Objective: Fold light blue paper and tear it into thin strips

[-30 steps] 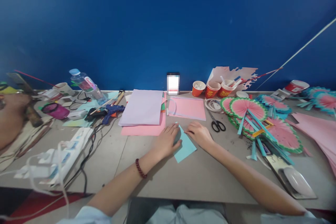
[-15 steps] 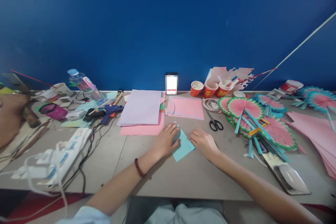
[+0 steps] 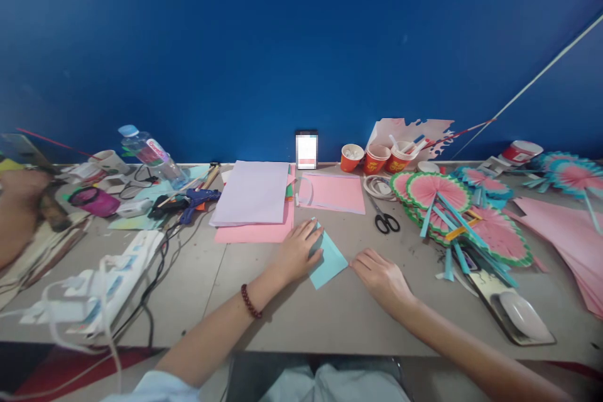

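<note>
A folded light-blue sheet of paper (image 3: 330, 264) lies on the grey table in front of me. My left hand (image 3: 299, 252) rests flat across its left part, fingers stretched and thumb apart, pressing it down. My right hand (image 3: 380, 275) is at the paper's right corner, fingers bent together with their tips on that corner. Black-handled scissors (image 3: 387, 223) lie beyond my right hand. A pale purple stack of paper (image 3: 252, 191) on pink sheets is beyond my left hand, and another pink sheet (image 3: 332, 193) lies behind the blue paper.
Right: watermelon-patterned paper fans (image 3: 438, 195), a mouse (image 3: 524, 315), pink sheets (image 3: 560, 232). Back: paper cups (image 3: 375, 160), a phone (image 3: 306, 151). Left: a glue gun (image 3: 195, 202), a bottle (image 3: 153, 154), a power strip (image 3: 127, 279) with cables. Another person's hand (image 3: 21, 207) shows far left.
My right hand has slid right and toward me, along the blue paper's edge to its right corner. My left hand stays on the paper.
</note>
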Action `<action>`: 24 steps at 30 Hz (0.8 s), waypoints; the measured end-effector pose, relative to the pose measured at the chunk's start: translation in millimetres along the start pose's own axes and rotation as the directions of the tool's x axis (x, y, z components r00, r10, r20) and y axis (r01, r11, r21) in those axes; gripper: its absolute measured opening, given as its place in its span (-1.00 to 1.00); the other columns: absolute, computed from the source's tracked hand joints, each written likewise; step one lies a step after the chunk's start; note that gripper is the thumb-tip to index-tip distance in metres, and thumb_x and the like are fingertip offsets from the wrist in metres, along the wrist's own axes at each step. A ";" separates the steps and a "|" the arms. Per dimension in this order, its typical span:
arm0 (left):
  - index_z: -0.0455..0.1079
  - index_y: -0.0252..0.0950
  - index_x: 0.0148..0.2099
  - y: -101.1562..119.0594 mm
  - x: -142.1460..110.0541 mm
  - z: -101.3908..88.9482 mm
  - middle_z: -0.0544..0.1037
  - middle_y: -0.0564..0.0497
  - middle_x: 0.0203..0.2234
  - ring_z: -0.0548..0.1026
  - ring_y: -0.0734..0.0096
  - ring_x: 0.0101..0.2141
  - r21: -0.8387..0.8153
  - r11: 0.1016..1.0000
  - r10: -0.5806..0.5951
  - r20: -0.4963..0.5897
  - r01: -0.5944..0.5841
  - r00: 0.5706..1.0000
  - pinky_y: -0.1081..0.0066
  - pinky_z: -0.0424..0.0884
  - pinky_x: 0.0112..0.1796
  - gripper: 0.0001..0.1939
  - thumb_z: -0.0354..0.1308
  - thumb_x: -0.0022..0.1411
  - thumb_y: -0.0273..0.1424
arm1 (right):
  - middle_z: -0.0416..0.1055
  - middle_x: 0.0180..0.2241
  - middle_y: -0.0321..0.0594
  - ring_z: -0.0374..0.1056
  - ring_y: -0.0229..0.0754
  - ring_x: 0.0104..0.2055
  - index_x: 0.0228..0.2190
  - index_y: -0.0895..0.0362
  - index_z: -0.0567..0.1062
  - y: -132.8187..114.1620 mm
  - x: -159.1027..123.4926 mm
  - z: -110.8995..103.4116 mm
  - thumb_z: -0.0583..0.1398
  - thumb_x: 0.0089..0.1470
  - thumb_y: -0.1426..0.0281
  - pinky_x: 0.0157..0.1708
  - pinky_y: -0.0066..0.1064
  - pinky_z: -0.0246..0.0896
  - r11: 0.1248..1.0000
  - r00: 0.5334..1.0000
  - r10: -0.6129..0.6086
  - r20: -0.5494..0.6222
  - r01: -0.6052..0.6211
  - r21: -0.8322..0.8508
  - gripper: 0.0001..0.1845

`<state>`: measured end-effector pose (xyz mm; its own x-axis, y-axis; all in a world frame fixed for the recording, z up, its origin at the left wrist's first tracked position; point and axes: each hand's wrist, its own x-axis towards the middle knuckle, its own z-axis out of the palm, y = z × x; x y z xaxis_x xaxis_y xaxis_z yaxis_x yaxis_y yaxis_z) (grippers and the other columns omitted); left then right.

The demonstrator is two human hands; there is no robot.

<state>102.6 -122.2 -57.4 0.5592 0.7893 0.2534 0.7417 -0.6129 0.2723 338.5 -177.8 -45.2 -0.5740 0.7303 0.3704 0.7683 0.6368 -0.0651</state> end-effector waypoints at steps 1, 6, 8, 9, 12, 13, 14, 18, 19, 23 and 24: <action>0.13 -0.24 0.23 0.3 0.0 -0.2 0.16 -0.14 0.22 0.17 0.15 0.17 0.003 1.000 0.000 -0.004 0.000 1.000 0.12 0.17 0.11 -0.50 0.00 0.26 -0.30 | 0.42 -0.47 -0.18 0.29 -0.16 -0.35 -0.47 0.10 0.46 -0.9 -3.1 -1.0 0.04 0.16 0.55 -0.41 -0.37 0.15 1.000 1.000 0.005 0.008 -0.005 0.011 -0.73; 0.21 -0.28 0.16 2.1 1.5 -4.7 0.27 -0.16 0.13 0.23 0.14 0.10 0.017 1.000 0.009 -0.020 -0.009 1.000 0.15 0.22 0.05 -0.56 0.02 0.25 -0.31 | 0.45 -0.41 -0.21 0.35 -0.17 -0.31 -0.44 0.07 0.44 -3.9 -5.9 -3.2 0.09 0.15 0.43 -0.35 -0.38 0.23 0.965 0.983 0.179 0.033 -0.182 0.188 -0.83; 0.25 -0.25 0.13 2.5 2.0 -6.9 0.34 -0.14 0.04 0.30 0.16 0.03 0.013 1.000 0.002 -0.029 -0.002 1.000 0.18 0.28 -0.02 -0.59 0.04 0.24 -0.32 | 0.46 -0.32 -0.18 0.37 -0.14 -0.26 -0.33 0.06 0.45 -5.4 -1.9 -2.7 0.12 0.12 0.36 -0.31 -0.36 0.26 0.929 0.962 0.270 0.041 -0.271 0.252 -0.90; 0.26 -0.22 0.11 2.7 2.1 -7.8 0.37 -0.12 0.00 0.32 0.18 -0.02 0.011 1.000 -0.003 -0.033 0.003 0.999 0.19 0.30 -0.06 -0.61 0.05 0.24 -0.33 | 0.46 -0.27 -0.16 0.37 -0.12 -0.23 -0.25 0.06 0.44 -6.4 0.5 -2.0 0.14 0.10 0.33 -0.27 -0.33 0.28 0.921 0.956 0.290 0.040 -0.290 0.261 -0.85; 0.29 -0.19 0.08 2.7 1.8 -9.1 0.39 -0.07 -0.07 0.34 0.22 -0.09 0.009 1.000 -0.011 -0.040 0.011 0.999 0.22 0.33 -0.12 -0.65 0.07 0.23 -0.36 | 0.45 -0.21 -0.13 0.35 -0.05 -0.17 -0.17 0.05 0.45 -9.5 7.5 2.3 0.19 0.05 0.22 -0.19 -0.25 0.28 0.932 0.962 0.271 0.045 -0.273 0.238 -0.71; 0.31 -0.19 0.06 2.6 1.7 -9.1 0.38 -0.06 -0.07 0.34 0.23 -0.10 0.009 1.000 -0.013 -0.041 0.013 0.999 0.23 0.33 -0.12 -0.67 0.08 0.23 -0.36 | 0.45 -0.22 -0.14 0.34 -0.05 -0.17 -0.18 0.04 0.46 -10.3 9.4 4.0 0.20 0.04 0.22 -0.18 -0.24 0.28 0.936 0.964 0.261 0.053 -0.266 0.229 -0.71; 0.32 -0.20 0.04 2.5 1.5 -9.1 0.39 -0.06 -0.08 0.34 0.23 -0.11 0.005 1.000 -0.016 -0.042 0.016 0.999 0.24 0.33 -0.13 -0.68 0.09 0.22 -0.36 | 0.45 -0.22 -0.14 0.34 -0.06 -0.18 -0.20 0.04 0.48 -11.0 10.9 5.6 0.21 0.03 0.23 -0.18 -0.24 0.28 0.939 0.965 0.255 0.061 -0.262 0.224 -0.73; 0.36 -0.21 -0.03 1.1 1.6 -9.0 0.39 -0.03 -0.12 0.34 0.27 -0.14 -0.061 0.998 -0.029 -0.050 0.026 0.998 0.28 0.33 -0.14 -0.72 0.16 0.18 -0.36 | 0.46 -0.28 -0.18 0.35 -0.11 -0.23 -0.28 0.03 0.52 -11.3 15.2 7.5 0.16 0.08 0.36 -0.22 -0.30 0.28 0.930 0.961 0.264 0.077 -0.275 0.245 -0.85; 0.36 -0.21 -0.05 0.4 1.7 -9.2 0.40 -0.03 -0.13 0.34 0.28 -0.14 -0.084 0.996 -0.034 -0.057 0.029 0.998 0.29 0.33 -0.14 -0.73 0.17 0.18 -0.36 | 0.46 -0.29 -0.19 0.35 -0.13 -0.24 -0.31 0.03 0.52 -11.1 16.2 6.6 0.15 0.09 0.38 -0.24 -0.31 0.28 0.923 0.958 0.274 0.082 -0.286 0.258 -0.86; 0.38 -0.22 -0.14 -3.5 1.9 -9.6 0.40 -0.02 -0.16 0.32 0.28 -0.12 -0.128 0.991 -0.039 -0.100 0.026 0.994 0.29 0.29 -0.13 -0.81 0.18 0.18 -0.33 | 0.47 -0.30 -0.21 0.35 -0.13 -0.23 -0.35 0.04 0.52 -11.7 20.3 -0.1 0.14 0.09 0.39 -0.24 -0.32 0.27 0.897 0.944 0.299 0.141 -0.329 0.295 -0.87; 0.38 -0.22 -0.17 -4.5 1.9 -9.6 0.40 -0.02 -0.17 0.32 0.28 -0.12 -0.131 0.991 -0.033 -0.106 0.019 0.994 0.28 0.28 -0.13 -0.84 0.16 0.19 -0.33 | 0.47 -0.30 -0.21 0.35 -0.12 -0.22 -0.34 0.04 0.51 -12.2 21.3 -1.6 0.15 0.08 0.38 -0.23 -0.31 0.26 0.893 0.941 0.300 0.159 -0.335 0.300 -0.88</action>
<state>96.7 -118.3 -49.3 0.4926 0.8007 0.3411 0.6972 -0.5976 0.3960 317.4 -170.4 -35.1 -0.3546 0.9172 0.1819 0.7938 0.3981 -0.4599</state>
